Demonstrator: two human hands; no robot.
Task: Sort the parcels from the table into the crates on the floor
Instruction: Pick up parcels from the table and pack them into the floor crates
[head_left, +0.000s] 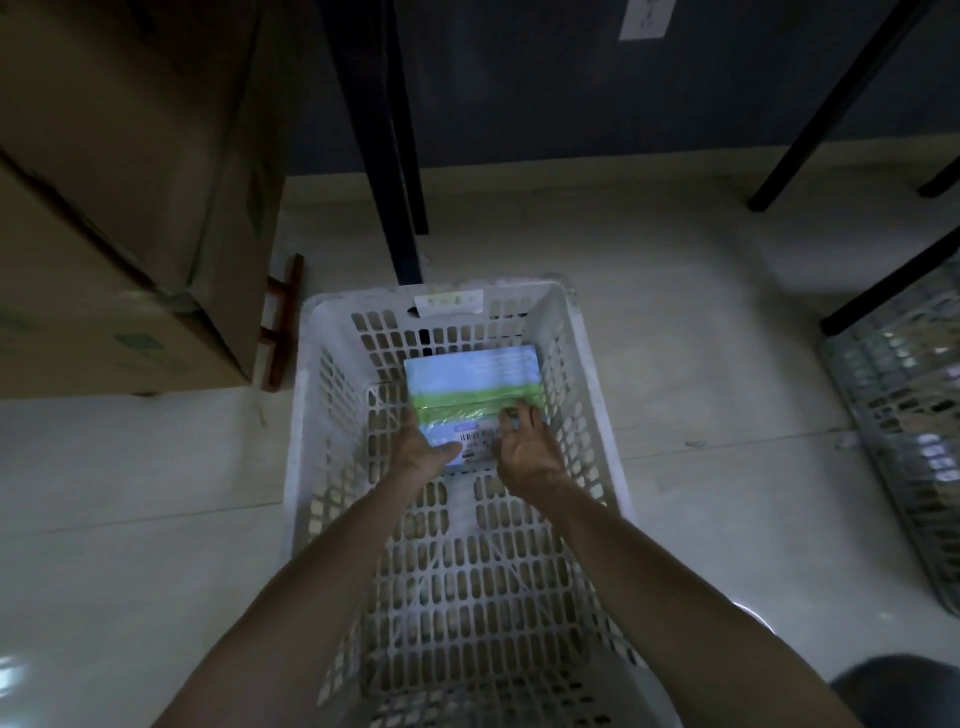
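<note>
1. The cardboard boxes (119, 218) stand at 10 o'clock of the white crate (306, 395), close to its left rim. I judge that an elbow swung wide on the way out could knock them.
2. The left hand (423, 449) risks catching a finger in the slotted floor if it pulls out carelessly. It reaches in from 7 o'clock and grips the near-left corner of the parcel (472, 379), thumb on top, fingers hidden beneath.
3. The parcel, pale blue with a green tape band, is inside the white crate toward its 12 o'clock end. I cannot tell whether it lies flat on the floor. If let go early, it could drop and tip against the far wall.
4. The right hand (527, 452) comes in from 5 o'clock, fingers bent and a little apart, holding the parcel's near-right top. Releasing 1 hand first might twist the parcel.
5. The grey crate (904, 441) lies at 3 o'clock, well apart. If the parcel belongs there, this is a mis-sort.
</note>
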